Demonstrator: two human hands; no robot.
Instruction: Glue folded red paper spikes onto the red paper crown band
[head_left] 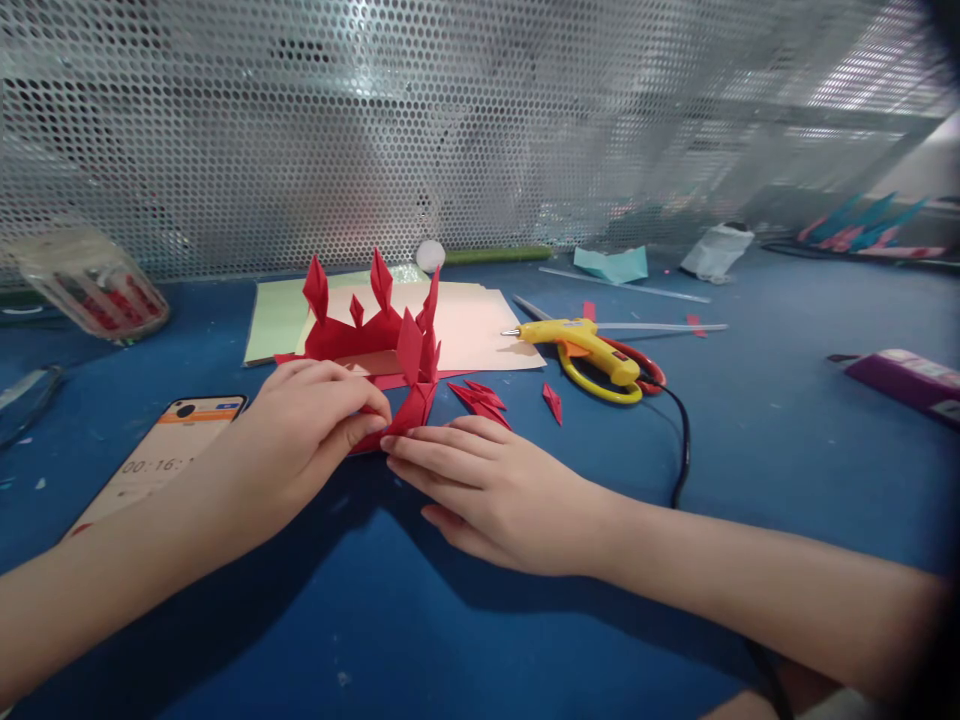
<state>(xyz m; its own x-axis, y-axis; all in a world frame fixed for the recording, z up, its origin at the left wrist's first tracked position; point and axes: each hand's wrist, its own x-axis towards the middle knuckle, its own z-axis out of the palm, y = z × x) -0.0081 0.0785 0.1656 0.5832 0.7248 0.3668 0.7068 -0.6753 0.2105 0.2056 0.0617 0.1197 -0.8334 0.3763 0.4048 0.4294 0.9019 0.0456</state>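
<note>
A red folded-paper crown [352, 340] with pointed pieces standing along its band sits upright on the blue table. My left hand [319, 415] grips the front left of the band between thumb and fingers. With fingers stretched out close together, my right hand [487, 490] touches the band's lower front edge with its fingertips. Several small red folded-paper pieces [480, 398] lie just beyond my right hand, and a single one [552, 404] rests a little further right. Part of the crown's front is hidden behind my left hand.
A yellow hot glue gun [589, 342] lies over scissors [600, 392], its black cord trailing toward me. Paper sheets [487, 320] lie behind the crown. A phone [165, 460] is under my left forearm, a jar [94, 285] at left, a purple cutter [907, 380] at right. Perforated metal [465, 130] closes the back.
</note>
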